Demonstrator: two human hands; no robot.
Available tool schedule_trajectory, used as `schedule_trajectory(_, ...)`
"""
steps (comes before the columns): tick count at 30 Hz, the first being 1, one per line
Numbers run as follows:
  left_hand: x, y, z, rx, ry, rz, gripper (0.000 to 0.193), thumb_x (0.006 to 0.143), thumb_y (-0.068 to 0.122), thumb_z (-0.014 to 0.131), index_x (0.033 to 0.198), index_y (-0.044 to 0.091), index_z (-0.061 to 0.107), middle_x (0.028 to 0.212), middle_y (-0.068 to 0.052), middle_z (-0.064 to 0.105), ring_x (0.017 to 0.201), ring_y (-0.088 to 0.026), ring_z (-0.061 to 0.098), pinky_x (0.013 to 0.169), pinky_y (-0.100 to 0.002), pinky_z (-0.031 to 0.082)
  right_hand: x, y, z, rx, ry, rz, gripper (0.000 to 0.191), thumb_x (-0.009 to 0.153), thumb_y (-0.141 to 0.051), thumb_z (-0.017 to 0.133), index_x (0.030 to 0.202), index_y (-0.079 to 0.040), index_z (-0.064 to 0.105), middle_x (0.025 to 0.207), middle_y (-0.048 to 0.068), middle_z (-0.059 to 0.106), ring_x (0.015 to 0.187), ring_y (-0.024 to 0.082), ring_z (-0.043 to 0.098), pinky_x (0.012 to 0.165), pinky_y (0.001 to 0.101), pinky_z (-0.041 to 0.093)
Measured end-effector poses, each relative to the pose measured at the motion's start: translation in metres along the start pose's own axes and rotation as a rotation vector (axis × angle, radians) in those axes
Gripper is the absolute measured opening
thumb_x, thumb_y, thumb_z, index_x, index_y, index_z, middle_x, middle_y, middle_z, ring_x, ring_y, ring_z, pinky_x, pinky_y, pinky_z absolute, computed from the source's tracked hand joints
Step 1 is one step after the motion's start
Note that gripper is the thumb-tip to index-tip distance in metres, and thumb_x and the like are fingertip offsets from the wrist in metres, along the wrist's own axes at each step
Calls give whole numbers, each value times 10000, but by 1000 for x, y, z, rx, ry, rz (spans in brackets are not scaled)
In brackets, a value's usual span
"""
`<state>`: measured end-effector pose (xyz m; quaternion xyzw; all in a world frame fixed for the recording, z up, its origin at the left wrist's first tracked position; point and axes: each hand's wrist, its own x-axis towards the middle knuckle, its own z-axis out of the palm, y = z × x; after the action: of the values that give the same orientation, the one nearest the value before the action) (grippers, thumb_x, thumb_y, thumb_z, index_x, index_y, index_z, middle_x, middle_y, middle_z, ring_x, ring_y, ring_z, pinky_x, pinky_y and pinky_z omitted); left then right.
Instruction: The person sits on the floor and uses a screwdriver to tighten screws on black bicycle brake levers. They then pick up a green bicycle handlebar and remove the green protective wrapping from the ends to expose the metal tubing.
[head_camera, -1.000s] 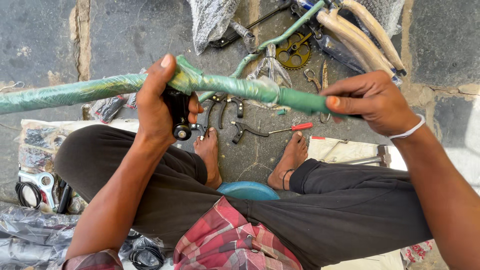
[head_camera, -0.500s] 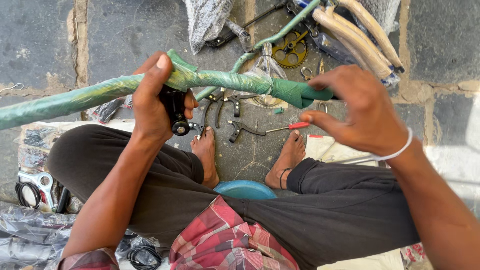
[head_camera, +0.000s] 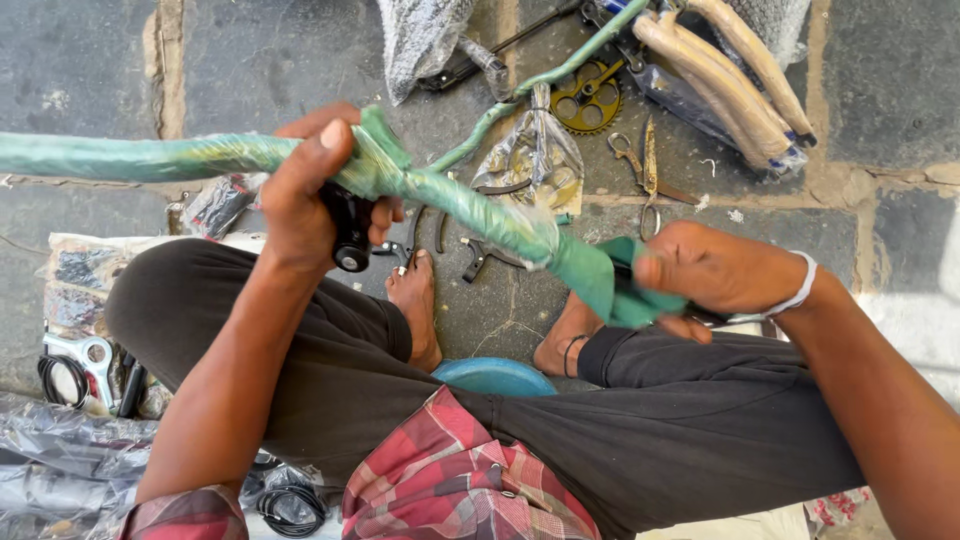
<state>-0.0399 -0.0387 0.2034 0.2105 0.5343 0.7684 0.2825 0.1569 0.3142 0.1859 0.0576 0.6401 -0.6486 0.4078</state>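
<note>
L hand (head_camera: 305, 205) gripping green wrapped tube (head_camera: 455, 200), R hand (head_camera: 715, 270) on its end

A clear plastic bag (head_camera: 535, 150) holding metal parts is seen on the paving ahead; a grey plastic bag (head_camera: 415, 40) lies beyond it, crumpled.
</note>
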Motion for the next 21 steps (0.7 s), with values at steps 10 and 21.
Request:
schedule_trajectory(10,11,-16,1,-280,298,38,526,1079,537,540,1036,23,642,682,-122,579,510,-212,557,597,-373,550,43,-13,17,301,241,-262,258,1032,-261,626,997,-11,678,801,65,666,649,155,654,672,278,531)
schedule_trajectory(21,20,-16,2,-123,525,-12,469,983,557,593,951,90,588,647,-88,596,523,-188,625,496,-320,538,41,-67,44,-1338,1252,-657,718,950,-491,764,1335,72,539,1204,223,614,1109,359,595,936,483,500)
